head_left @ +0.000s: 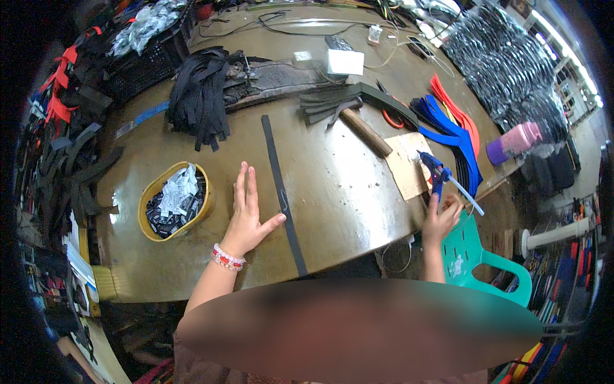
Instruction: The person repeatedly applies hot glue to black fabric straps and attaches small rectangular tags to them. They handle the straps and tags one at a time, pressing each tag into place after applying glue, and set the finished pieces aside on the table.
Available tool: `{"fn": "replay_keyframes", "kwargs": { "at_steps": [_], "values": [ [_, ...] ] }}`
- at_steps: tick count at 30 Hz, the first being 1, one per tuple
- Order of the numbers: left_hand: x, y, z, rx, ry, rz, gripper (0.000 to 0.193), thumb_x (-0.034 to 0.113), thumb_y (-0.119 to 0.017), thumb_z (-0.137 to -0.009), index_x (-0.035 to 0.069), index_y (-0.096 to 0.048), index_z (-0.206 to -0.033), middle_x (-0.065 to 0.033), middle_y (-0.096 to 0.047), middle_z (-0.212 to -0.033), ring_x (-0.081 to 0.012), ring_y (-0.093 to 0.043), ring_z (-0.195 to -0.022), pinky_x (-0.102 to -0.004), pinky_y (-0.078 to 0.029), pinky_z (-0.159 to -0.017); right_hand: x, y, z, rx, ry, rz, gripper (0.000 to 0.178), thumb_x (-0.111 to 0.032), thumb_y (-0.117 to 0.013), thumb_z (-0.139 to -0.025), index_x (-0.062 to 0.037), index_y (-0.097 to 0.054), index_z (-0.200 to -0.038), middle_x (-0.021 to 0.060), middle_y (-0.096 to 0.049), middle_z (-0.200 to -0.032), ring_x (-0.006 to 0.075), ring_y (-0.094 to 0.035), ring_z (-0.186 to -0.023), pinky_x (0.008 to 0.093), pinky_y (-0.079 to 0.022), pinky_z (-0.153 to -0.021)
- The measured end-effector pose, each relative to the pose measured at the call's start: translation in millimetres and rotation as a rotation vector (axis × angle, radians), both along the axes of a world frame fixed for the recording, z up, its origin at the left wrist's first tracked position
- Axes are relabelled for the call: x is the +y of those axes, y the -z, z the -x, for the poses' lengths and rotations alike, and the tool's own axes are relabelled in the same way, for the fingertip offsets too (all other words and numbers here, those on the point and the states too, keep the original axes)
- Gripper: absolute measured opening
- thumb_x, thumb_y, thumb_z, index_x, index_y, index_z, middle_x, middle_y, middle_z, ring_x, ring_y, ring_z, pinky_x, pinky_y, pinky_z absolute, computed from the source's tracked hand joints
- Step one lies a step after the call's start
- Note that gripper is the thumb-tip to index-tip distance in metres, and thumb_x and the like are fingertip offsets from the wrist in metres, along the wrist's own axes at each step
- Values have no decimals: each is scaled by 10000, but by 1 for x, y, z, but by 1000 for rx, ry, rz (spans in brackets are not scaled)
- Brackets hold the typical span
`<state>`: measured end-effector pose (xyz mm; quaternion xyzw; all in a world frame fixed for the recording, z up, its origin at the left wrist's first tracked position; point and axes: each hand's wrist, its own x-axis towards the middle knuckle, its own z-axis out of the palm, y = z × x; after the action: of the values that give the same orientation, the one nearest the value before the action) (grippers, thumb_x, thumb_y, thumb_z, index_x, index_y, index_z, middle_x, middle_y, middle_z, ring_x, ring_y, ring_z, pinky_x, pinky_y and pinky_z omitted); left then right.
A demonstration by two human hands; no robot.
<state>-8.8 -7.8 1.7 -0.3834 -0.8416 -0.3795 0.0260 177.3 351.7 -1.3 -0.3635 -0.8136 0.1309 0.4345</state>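
Note:
My left hand (248, 214) lies on the table with its fingers stretched out, a beaded bracelet at its wrist. By its thumb a long black strap (276, 169) runs across the tabletop, with a small pale mark near the thumb tip. At the right, my right hand (442, 221) is closed on a blue glue gun (437, 171) with a white glue stick (465, 194) poking out of its back. The gun sits over a tan board (403, 153). Left of my left hand stands a yellow tub (142, 203) filled with small black and clear pieces.
A hammer (364, 131) lies beside dark straps (326, 105) and orange-handled scissors (391, 120). Blue straps (457, 137) and red straps (457, 109) fan out at the right, near a pink-purple bottle (513, 142). Bundled black straps (198, 93) lie far left. A green chair (470, 246) stands at the right edge.

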Motion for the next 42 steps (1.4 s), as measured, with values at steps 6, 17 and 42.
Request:
{"fn": "replay_keyframes", "kwargs": {
  "at_steps": [6,17,42],
  "values": [
    [6,2,0,50,-20,23,1047,432,-693,-772,80,-22,-1496,-184,-37,-1544,-363,-56,-1427,-478,-99,-1145,3,-33,142,-2,-505,-234,80,-149,-666,-821,-87,-635,-861,79,-616,-822,249,-589,-818,374,-386,-721],
    [7,7,8,-68,1,-98,1006,387,-690,-783,67,-53,-1493,-184,-103,-1541,-356,-81,-1427,-463,-138,-1145,73,-31,300,-665,-251,-251,275,-291,-705,-780,-79,-651,-946,104,-626,-1046,291,-600,-998,472,-444,-832],
    [3,-1,-27,-156,-350,-47,164,196,-628,-863,36,-599,-835,-134,-608,-799,-319,-603,-718,-403,-487,-641,-157,2,123,-331,-1105,328,206,-52,-691,-788,-48,-666,-993,127,-642,-877,248,-644,-793,331,-507,-712]
  ]
}}
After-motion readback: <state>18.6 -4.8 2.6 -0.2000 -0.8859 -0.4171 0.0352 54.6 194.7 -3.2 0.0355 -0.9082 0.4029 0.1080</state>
